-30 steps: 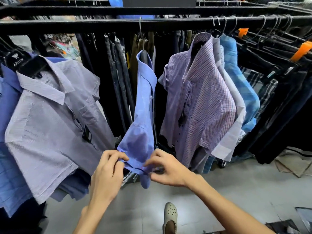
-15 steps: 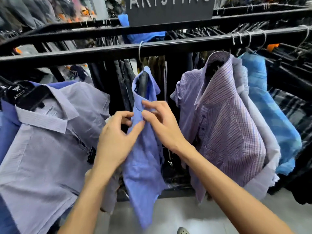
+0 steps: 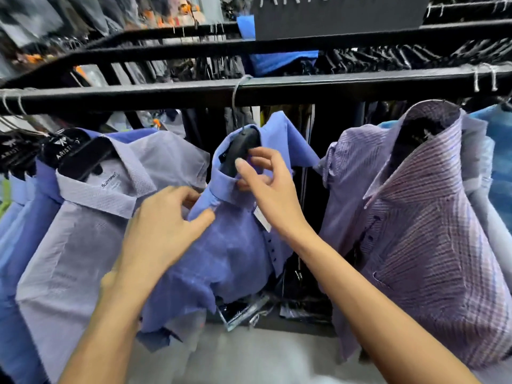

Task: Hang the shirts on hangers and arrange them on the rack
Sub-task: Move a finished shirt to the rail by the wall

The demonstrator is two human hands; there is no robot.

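Note:
A blue shirt (image 3: 235, 253) hangs on a black hanger (image 3: 242, 148), whose metal hook sits over the front black rail (image 3: 360, 87) of the rack. My left hand (image 3: 166, 225) pinches the shirt's left collar point between thumb and fingers. At the collar opening just below the hanger's neck, my right hand (image 3: 266, 189) holds the collar edge with its fingers curled. The shirt front is buttoned and a white tag shows beside my right wrist.
A pale lilac shirt (image 3: 97, 231) hangs close on the left with more blue shirts behind it. On the right hang a purple checked shirt (image 3: 415, 231) and a light blue one (image 3: 501, 162). Dark trousers fill the rails behind. A dark sign (image 3: 340, 15) stands on top.
Both hands have moved from the shirt's hem up its front to the collar. The view has risen and come closer to the rack.

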